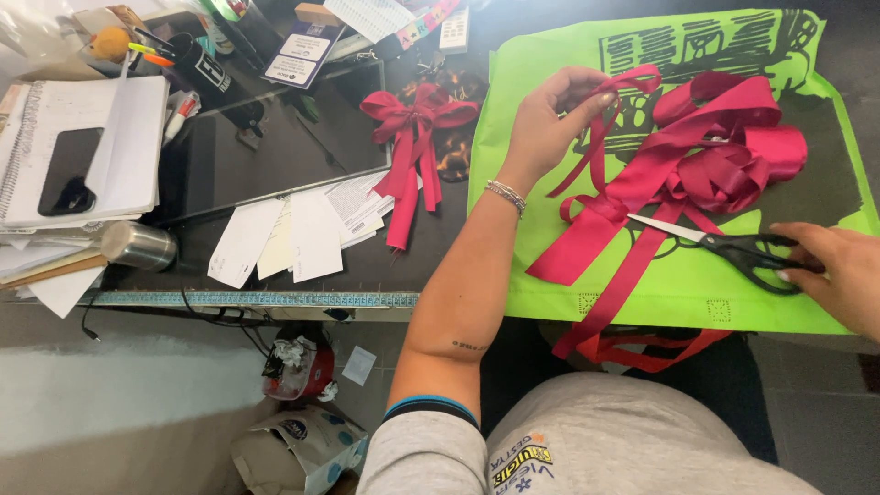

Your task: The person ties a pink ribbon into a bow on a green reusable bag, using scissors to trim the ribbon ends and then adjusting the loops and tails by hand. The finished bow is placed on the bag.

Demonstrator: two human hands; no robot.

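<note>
While the left hand (550,119) pinches a red ribbon (632,174) loop, the right hand (839,275) grips black-handled scissors (724,246). Both lie over a green bag (678,284) on the worktop (275,156).

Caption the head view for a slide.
Left hand lifts a red ribbon over a green bag; right hand grips black scissors.

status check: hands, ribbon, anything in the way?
Left hand pinching red ribbon strand. Right hand on black scissors, blades open by ribbon. Finished bow lies apart, left.

Bright even light, wide-angle edge distortion
</note>
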